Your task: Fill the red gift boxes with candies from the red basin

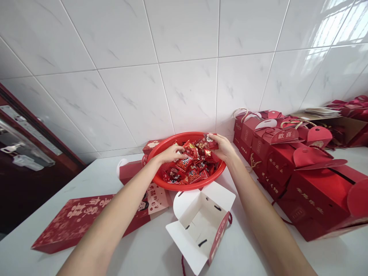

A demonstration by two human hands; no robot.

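A red plastic colander holds a heap of small red-wrapped snack packets. My left hand is inside it, fingers bent together against the packets; what they pinch is hard to make out. At the colander's right rim, my right hand grips a red packet between thumb and fingers. Between my forearms stands an open gift box, white inside, red outside, its flaps spread and the visible inside bare. Dark red cord hangs from its sides.
Closed red gift boxes with cord handles line the right side along the tiled wall. Flat red boxes lie at left, under my left forearm. A brown carton stands far right. A dark red door is beyond the left edge.
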